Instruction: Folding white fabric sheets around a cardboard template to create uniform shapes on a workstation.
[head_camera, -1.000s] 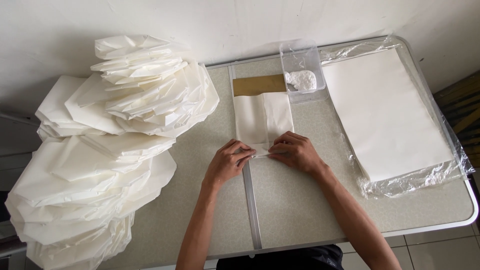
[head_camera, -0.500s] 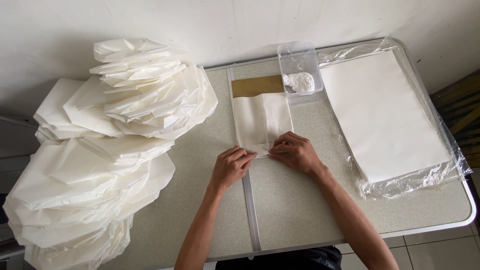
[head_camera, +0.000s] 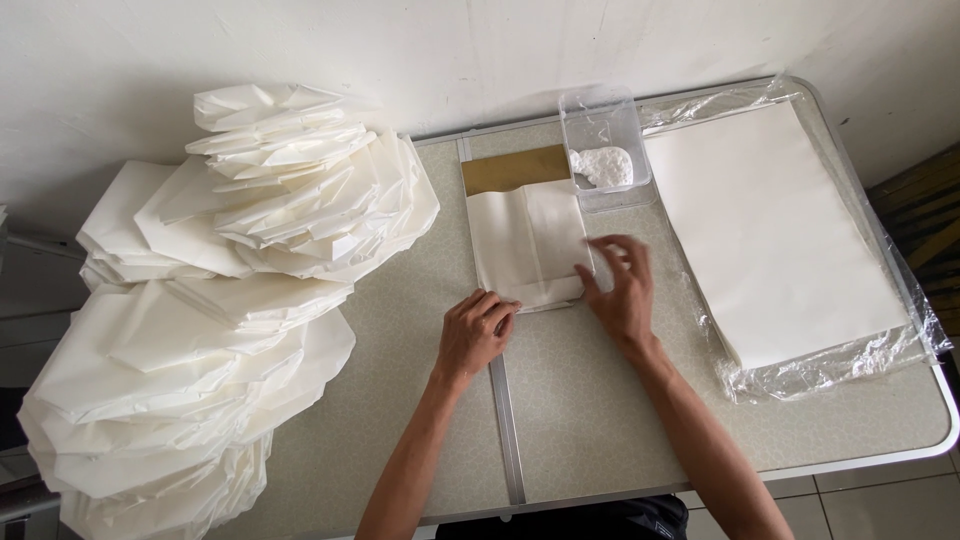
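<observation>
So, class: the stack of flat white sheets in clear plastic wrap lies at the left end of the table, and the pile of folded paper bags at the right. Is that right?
Not quite. The head view shows them swapped: the wrapped stack of flat sheets lies at the right end of the table, and the pile of folded paper bags at the left.

Left hand presses folded paper at its 7 o'clock corner; right hand, fingers spread, touches its 4 o'clock edge. Paper stack at 3, folded pile at 9 on bench.
</observation>
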